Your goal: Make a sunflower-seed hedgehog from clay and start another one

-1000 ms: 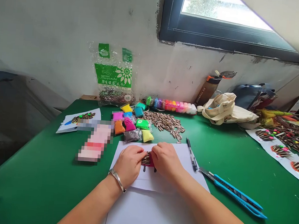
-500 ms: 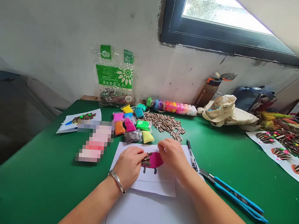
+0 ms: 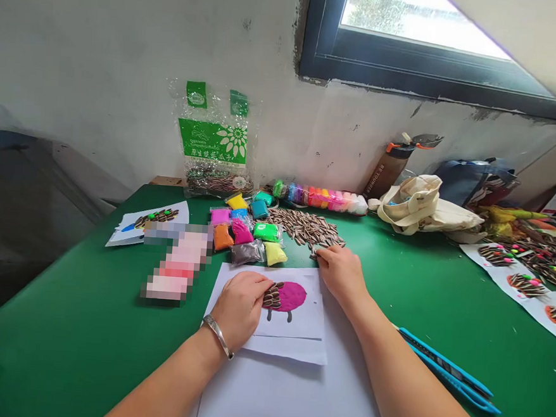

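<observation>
A white paper sheet [image 3: 293, 327] bears a magenta clay oval [image 3: 292, 296] with two grey legs drawn below. Overlapping sunflower seeds [image 3: 273, 295] cover the oval's left part. My left hand [image 3: 237, 304], fingers bent and close together, holds the sheet down, its fingertips at these seeds; what lies beneath the palm is hidden. Beyond the sheet's upper right corner, my right hand [image 3: 343, 270] pinches a sunflower seed [image 3: 313, 252] at the near edge of the loose seed pile [image 3: 300, 226].
Small clay packets [image 3: 242, 231] lie left of the pile. Behind stand a seed bag [image 3: 216, 144] and a brown bottle [image 3: 388, 168]; a cloth bag [image 3: 416, 205] is beside them. A blue cutter [image 3: 452, 373] lies right of my forearm. Finished seed pictures [image 3: 524, 286] lie far right.
My right hand has moved from the oval's right side up and away to the seed pile, uncovering the oval. Its forearm now hides the pen. My left hand stays in place.
</observation>
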Action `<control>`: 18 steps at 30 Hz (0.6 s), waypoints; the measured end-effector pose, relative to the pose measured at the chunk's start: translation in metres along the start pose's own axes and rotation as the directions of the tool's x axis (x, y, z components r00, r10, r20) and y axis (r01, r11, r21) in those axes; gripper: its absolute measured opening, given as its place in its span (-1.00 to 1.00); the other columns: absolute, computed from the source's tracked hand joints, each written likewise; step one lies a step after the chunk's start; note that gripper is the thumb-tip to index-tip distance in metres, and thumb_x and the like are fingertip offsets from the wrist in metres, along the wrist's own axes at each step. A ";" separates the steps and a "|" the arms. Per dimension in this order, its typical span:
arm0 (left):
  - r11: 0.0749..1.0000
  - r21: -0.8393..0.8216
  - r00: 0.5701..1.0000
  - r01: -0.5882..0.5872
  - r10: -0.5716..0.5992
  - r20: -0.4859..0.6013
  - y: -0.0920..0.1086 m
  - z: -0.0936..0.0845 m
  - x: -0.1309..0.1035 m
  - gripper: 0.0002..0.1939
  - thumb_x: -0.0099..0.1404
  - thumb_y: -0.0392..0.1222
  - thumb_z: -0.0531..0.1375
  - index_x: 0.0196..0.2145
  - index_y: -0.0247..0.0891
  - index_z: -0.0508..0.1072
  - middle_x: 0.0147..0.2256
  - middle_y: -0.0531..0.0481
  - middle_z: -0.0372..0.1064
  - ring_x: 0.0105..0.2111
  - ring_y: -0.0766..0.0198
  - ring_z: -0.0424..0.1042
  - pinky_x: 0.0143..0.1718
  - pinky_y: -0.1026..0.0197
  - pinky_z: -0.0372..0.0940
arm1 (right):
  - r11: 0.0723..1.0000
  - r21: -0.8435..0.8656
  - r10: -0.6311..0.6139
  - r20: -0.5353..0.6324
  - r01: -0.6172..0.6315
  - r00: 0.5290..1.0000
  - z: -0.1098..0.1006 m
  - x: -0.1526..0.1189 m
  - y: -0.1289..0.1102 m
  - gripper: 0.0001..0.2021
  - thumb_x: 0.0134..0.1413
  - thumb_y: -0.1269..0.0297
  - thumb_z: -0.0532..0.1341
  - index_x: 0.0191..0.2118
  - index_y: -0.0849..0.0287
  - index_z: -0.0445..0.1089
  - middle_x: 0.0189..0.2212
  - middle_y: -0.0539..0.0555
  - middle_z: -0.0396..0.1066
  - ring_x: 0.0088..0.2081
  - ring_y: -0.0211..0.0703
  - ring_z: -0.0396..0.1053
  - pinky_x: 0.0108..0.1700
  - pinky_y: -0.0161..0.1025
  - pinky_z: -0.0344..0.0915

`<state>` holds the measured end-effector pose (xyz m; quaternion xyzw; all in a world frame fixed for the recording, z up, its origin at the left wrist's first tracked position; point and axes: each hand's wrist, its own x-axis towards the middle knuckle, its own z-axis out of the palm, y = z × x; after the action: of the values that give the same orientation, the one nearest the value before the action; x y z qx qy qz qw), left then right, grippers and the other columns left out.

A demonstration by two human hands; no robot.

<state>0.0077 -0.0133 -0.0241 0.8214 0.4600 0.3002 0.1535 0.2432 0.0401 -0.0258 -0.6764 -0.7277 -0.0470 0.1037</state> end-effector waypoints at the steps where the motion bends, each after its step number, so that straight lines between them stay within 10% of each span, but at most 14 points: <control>1: 1.000 0.005 1.000 -0.001 0.001 -0.005 0.000 0.000 0.000 -0.67 0.22 -0.45 0.01 -0.21 -0.26 0.50 -0.23 -0.10 0.45 -0.19 0.14 0.36 -0.09 0.02 0.31 | 1.000 -0.007 -0.018 -0.002 0.018 1.000 0.000 -0.001 -0.003 -0.79 0.15 0.31 0.08 -0.28 0.02 0.48 -0.35 0.05 0.43 -0.30 -0.17 0.24 -0.39 -0.25 -0.14; 18: 0.999 0.040 0.998 -0.025 0.027 -0.063 0.005 0.000 -0.001 -0.68 0.22 -0.43 0.02 -0.23 -0.27 0.52 -0.26 -0.12 0.46 -0.20 0.15 0.40 -0.14 0.04 0.37 | 0.962 -0.010 -0.272 0.028 0.272 0.962 -0.007 -0.011 -0.025 -0.85 0.09 0.41 0.12 -0.40 0.11 0.40 -0.38 0.04 0.37 -0.28 -0.18 0.17 -0.30 -0.23 -0.15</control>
<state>0.0107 -0.0164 -0.0219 0.8202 0.4597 0.3193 0.1186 0.2200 0.0258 -0.0196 -0.5713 -0.8147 -0.0569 0.0818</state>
